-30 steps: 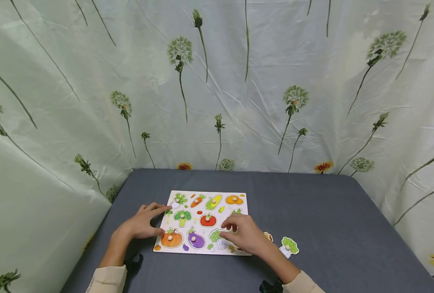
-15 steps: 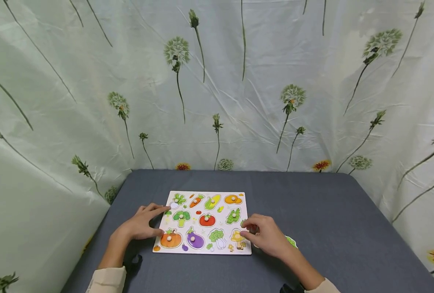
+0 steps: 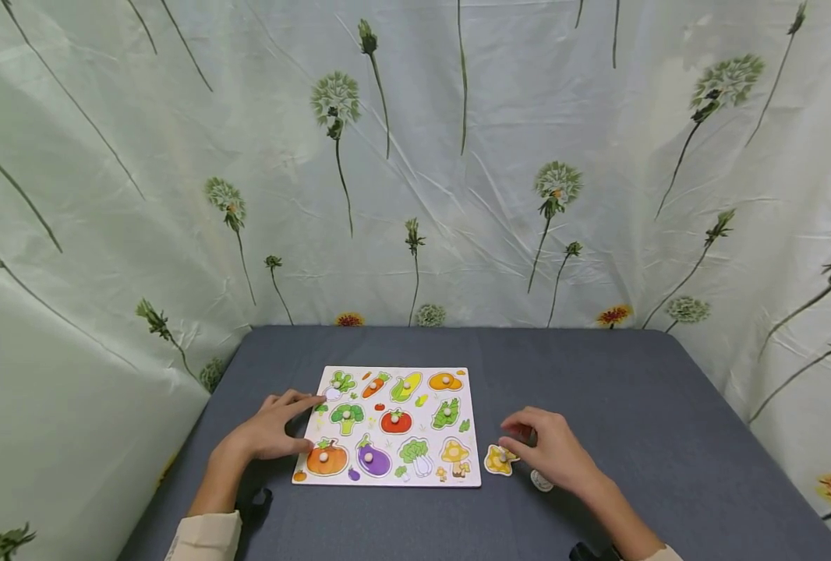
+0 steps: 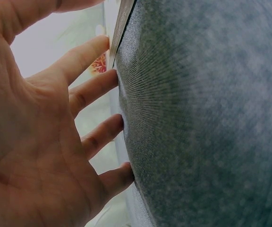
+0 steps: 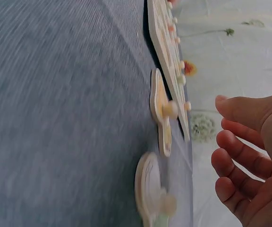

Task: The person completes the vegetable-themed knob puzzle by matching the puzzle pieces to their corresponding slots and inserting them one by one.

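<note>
A white vegetable peg puzzle board (image 3: 422, 428) lies on the table. My left hand (image 3: 264, 432) rests at its left edge, thumb and index finger spread along the side; the left wrist view shows the other fingertips (image 4: 114, 123) down at the cloth. My right hand (image 3: 552, 448) hovers right of the board, fingers loosely bent, holding nothing. Below its fingertips lies a loose yellow mushroom piece (image 3: 497, 461) with a knob (image 5: 170, 109). A bok choy piece (image 3: 542, 481) lies partly hidden under the right hand. The board's bok choy and mushroom pictures show no knobs.
A dark grey cloth (image 3: 359, 530) covers the table. Knobbed pieces such as the eggplant (image 3: 373, 460), tomato (image 3: 396, 421) and pumpkin (image 3: 327, 461) sit in the board. Behind the table hangs a pale curtain (image 3: 486, 234) with dandelion prints.
My right hand has moved right, from over the board's lower right part to above the loose mushroom piece, uncovering the board's right side. My left hand has stayed at the left edge.
</note>
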`<state>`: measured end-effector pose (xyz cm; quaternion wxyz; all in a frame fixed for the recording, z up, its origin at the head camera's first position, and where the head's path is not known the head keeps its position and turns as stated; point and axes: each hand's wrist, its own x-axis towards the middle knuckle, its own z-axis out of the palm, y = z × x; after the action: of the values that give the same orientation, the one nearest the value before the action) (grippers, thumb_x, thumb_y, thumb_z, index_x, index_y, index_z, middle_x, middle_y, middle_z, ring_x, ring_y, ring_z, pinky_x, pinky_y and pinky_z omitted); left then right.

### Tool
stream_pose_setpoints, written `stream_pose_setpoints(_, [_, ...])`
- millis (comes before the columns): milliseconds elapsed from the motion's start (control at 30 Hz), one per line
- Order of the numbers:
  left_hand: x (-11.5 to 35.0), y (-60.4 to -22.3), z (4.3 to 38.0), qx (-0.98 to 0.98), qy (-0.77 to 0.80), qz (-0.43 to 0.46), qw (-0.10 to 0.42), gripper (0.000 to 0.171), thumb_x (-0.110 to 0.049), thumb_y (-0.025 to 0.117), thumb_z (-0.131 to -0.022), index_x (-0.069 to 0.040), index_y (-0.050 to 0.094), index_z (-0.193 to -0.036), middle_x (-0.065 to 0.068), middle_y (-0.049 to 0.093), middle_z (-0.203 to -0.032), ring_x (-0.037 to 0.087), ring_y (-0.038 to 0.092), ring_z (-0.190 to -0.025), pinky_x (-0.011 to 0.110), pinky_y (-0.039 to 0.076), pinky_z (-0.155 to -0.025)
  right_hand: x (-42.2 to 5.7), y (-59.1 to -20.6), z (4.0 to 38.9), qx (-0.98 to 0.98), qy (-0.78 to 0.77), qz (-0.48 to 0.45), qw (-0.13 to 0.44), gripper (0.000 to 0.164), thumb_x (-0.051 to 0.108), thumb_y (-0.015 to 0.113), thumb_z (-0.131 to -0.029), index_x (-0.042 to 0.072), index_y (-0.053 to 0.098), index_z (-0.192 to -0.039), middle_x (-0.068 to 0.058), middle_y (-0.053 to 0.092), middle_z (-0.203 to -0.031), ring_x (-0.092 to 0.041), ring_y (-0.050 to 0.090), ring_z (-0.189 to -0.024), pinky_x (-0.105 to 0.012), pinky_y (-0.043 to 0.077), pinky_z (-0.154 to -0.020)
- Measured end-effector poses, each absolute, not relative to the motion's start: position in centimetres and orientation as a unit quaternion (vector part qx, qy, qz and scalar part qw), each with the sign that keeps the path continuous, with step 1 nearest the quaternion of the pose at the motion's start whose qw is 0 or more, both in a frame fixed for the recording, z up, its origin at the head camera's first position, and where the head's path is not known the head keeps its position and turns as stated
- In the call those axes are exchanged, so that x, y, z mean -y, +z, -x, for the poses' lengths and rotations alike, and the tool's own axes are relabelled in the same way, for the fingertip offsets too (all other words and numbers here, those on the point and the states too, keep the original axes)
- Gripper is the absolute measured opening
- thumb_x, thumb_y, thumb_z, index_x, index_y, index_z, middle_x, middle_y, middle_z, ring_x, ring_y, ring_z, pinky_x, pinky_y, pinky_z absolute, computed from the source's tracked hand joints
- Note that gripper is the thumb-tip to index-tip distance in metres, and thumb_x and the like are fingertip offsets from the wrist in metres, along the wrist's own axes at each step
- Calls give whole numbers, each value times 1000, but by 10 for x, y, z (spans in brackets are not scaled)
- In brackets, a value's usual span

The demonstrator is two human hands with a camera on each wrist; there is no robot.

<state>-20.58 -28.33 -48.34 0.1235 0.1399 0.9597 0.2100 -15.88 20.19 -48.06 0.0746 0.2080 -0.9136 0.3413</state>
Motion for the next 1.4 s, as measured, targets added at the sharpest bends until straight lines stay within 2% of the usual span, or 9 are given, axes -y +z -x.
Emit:
stream_pose_setpoints(200, [283, -485, 206, -960, 209, -139, 126, 82, -42, 82, -76, -28, 52, -152, 9, 49, -147, 36, 41, -127, 69, 41, -98, -221, -483, 152, 924, 326, -189, 67, 13, 23, 83, -87, 17, 78, -98, 15, 63, -84, 1, 54, -73, -23, 47, -64])
stream_pose_setpoints(433, [284, -484, 207, -959, 214, -135, 125, 82, -43, 82, -78, -28, 52, -152, 11, 48, -148, 38, 40, -128, 71, 40, -99, -246, -491, 140, 925, 320, -198, 45, 15, 25, 84, -85, 18, 76, -95, 16, 59, -81, 1, 47, -68, -21, 39, -60])
stream_pose_setpoints(667, [287, -488, 208, -961, 210, -130, 124, 80, -43, 80, -80, -28, 51, -153, 11, 48, -149, 38, 39, -130, 70, 39, -101, -260, -499, 133, 921, 335, -196, 20, 14, 29, 82, -87, 22, 75, -97, 15, 63, -88, 2, 50, -71, -22, 43, -63])
stream_pose_setpoints(933, [284, -482, 207, -957, 219, -136, 129, 82, -40, 82, -77, -26, 52, -152, 10, 48, -147, 37, 40, -127, 70, 40, -100, -265, -505, 127, 928, 333, -162, 43, 13, 28, 85, -85, 25, 74, -92, 15, 56, -81, 2, 49, -70, -21, 41, -62])
stream_pose_setpoints(1167, [284, -483, 205, -959, 215, -135, 124, 81, -39, 82, -77, -26, 53, -152, 10, 49, -147, 36, 41, -126, 70, 41, -98, -258, -504, 124, 936, 343, -73, 33, 26, 34, 90, -78, 22, 67, -79, 11, 55, -74, 1, 47, -66, -21, 41, -62])
stream_pose_setpoints(1300, [284, -483, 205, -959, 214, -135, 125, 81, -39, 82, -77, -26, 53, -152, 11, 49, -147, 36, 41, -126, 70, 40, -99, -255, -506, 124, 937, 337, -81, 53, 28, 28, 91, -76, 24, 64, -73, 12, 54, -71, 1, 46, -64, -21, 41, -61])
stream_pose_setpoints(1400, [283, -484, 205, -960, 211, -134, 126, 82, -40, 82, -77, -26, 52, -152, 10, 49, -146, 36, 41, -126, 70, 40, -99, -253, -507, 124, 938, 333, -80, 54, 26, 26, 90, -78, 24, 65, -74, 13, 54, -72, 2, 46, -64, -21, 41, -61])
